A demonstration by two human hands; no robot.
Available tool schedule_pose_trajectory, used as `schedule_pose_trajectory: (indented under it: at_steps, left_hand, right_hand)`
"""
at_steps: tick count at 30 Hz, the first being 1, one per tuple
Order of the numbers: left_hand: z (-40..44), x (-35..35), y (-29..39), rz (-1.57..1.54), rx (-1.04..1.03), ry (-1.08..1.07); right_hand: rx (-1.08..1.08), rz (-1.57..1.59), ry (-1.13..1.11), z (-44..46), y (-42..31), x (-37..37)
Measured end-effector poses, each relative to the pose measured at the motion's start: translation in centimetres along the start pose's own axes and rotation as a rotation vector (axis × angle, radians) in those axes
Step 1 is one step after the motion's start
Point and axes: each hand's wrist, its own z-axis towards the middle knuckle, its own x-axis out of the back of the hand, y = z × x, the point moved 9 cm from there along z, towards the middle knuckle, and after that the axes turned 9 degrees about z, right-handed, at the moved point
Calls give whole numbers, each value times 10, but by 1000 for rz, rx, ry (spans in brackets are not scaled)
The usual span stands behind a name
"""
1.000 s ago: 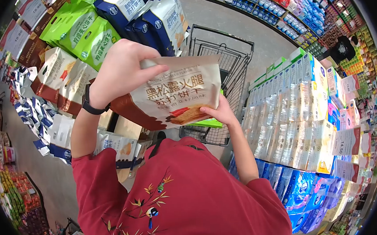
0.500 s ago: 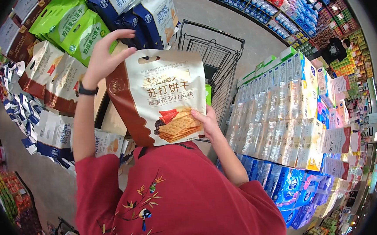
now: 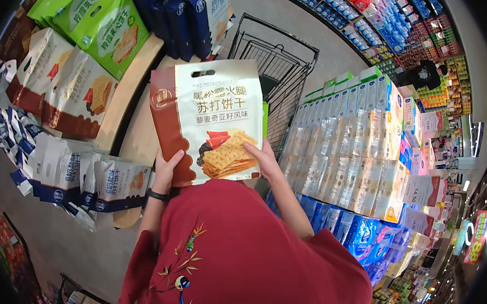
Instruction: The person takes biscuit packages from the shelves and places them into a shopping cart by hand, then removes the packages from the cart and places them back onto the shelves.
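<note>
A cream and brown cracker bag [image 3: 218, 111] is upright in front of my chest, its printed front with crackers facing me and a handle slot at its top. My left hand [image 3: 169, 167] grips its lower left edge, thumb on the brown side panel. On the lower right edge, my right hand [image 3: 263, 157] holds the bag with the thumb on the front. The fingers behind the bag are hidden on both sides. Similar cream and brown bags [image 3: 84, 95] stand on the shelf to the left.
A black wire shopping cart [image 3: 282, 53] stands beyond the bag. Green bags [image 3: 108, 31] and dark blue bags [image 3: 186, 20] are on the wooden display [image 3: 132, 97]. Stacked tissue packs [image 3: 345, 150] rise at the right. A person in black [image 3: 421, 75] is at the far right.
My left hand has come down from the bag's top, away from it, to its lower left edge. The bag has turned from tilted to upright, facing me. My right hand kept its hold.
</note>
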Motion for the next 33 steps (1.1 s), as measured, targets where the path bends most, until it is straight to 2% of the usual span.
schedule_pose_trajectory:
  at_steps: [1,4,11,18,22,24,28,33]
  left_hand:
    - [0,1,4,0,34,-17]
    - [10,10,16,48,-71,-62]
    - [22,22,13,29,-60,-55]
    - [35,3,-2,26,31,-115]
    - [63,-29,-22,118,58,-154]
    - [77,-44,-53,92,182,-245]
    - [75,-86,-79,132,358,-359]
    - [60,-117,-140,99,532,-440]
  right_hand:
    - [-1,-38,-6,1,2,-3]
    - [39,-59,-26,7,-6,-23]
    - [81,-91,-14,6,-4,-31]
    - [26,-107,50,4,8,-8]
    - [-17,-110,113,7,19,40]
    - [-7,-61,156,1,26,63]
    - [-163,104,261,-25,44,106]
    - [-135,113,367,-36,70,171]
